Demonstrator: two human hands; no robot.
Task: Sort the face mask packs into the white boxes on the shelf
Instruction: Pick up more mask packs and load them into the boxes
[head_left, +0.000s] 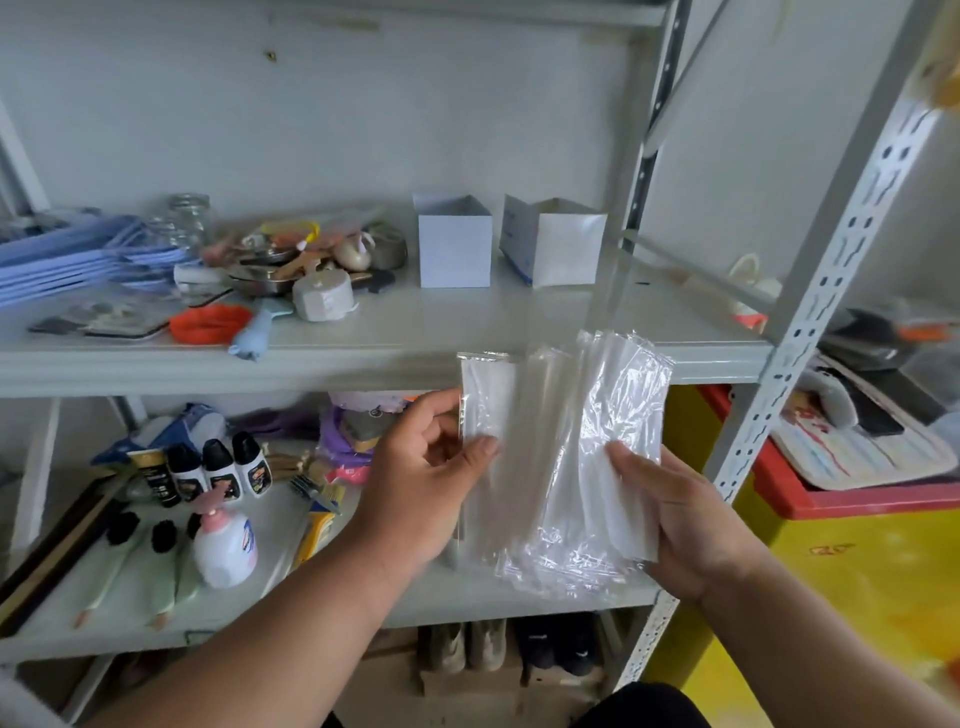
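left hand (431, 467): raised, thumb and fingers pinched one mask pack (485, 400)
right hand (685, 514): gripped fanned packs (597, 457)
white boxes (454, 241): upright on upper shelf (363, 332), well behind

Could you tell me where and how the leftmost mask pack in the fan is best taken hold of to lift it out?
Pinch its free left long edge near the middle, coming from the left, as the left hand does. The leftmost mask pack is flat and stands upright; its right side seems tucked under the other packs that the right hand holds.
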